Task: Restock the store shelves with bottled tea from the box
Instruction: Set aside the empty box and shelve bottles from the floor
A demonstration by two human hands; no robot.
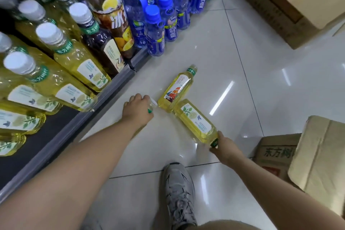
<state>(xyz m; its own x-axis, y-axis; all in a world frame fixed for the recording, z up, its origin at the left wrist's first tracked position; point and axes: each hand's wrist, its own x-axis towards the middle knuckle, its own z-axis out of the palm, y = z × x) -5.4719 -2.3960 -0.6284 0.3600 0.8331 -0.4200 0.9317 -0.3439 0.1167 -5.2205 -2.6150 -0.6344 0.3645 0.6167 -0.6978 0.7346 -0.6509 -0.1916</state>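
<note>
I see left hand (137,111) closed on a bottle cap (152,104) and right hand (225,145) gripping a tea bottle (196,120) by its neck, both beside the floor bottle (176,89).

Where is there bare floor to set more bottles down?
Bare white tile floor lies right of the two lying yellow tea bottles, between the blue-capped bottles and the cardboard boxes. It is crowded beside the shelf edge, around both hands.
</note>
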